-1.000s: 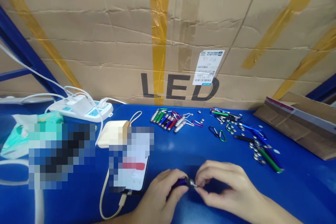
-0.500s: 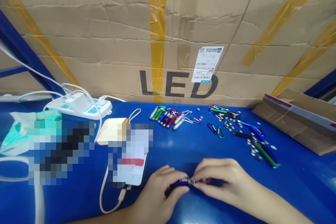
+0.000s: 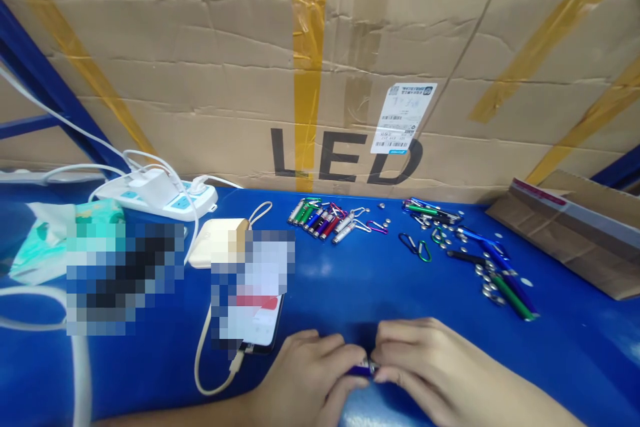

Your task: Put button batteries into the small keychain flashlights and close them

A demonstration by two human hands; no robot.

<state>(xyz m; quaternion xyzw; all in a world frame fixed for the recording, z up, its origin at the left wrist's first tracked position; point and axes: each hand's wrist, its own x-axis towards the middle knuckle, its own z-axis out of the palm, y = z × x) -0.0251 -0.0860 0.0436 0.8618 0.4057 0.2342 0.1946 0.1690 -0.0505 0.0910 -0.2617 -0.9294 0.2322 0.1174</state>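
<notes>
At the bottom middle, my left hand (image 3: pixel 320 370) is closed around a small blue keychain flashlight (image 3: pixel 358 369), most of it hidden by the fingers. My right hand (image 3: pixel 425 360) is closed in a pinch at the flashlight's silver end, fingertips close to those of the left; any small part between them is too hidden to make out. Beyond the hands lies a row of keychain flashlights (image 3: pixel 320 219) in silver, green, blue, purple and red, with carabiner clips attached. Two loose carabiners (image 3: pixel 416 247), dark blue and green, rest to their right.
On the right lie more coloured tubes (image 3: pixel 513 297), clips and small metal rings (image 3: pixel 487 280). An open cardboard box (image 3: pixel 565 233) stands behind them. To the left are a phone (image 3: pixel 255 320) on a cable, a cream power bank (image 3: pixel 215 243), a power strip (image 3: pixel 200 200) and a tissue pack (image 3: pixel 70 233).
Both hands have shifted slightly down with the flashlight, and less of it shows between the fingers. The camera view has moved a little, and the objects on the table have stayed in place.
</notes>
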